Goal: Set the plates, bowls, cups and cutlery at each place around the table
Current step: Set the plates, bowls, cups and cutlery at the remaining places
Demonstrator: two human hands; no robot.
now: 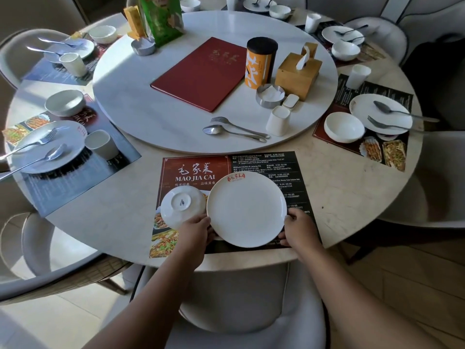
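Observation:
A white plate (247, 210) with a red logo lies on the nearest placemat (264, 165). My right hand (300, 229) grips its right rim. My left hand (197, 229) sits at the plate's left rim and holds a white bowl (182, 206) upside down, tilted, just left of the plate. On the turntable (156, 114) beyond the mat lie a fork (236, 125) and a spoon (231, 132), with an upside-down white cup (278, 120) beside them.
The other places around the round table hold a plate, bowl, cup, fork and spoon each. The turntable also carries a red menu (201, 71), an orange canister (260, 62), a wooden tissue box (298, 75) and metal ashtrays. A chair back (239, 311) stands right below me.

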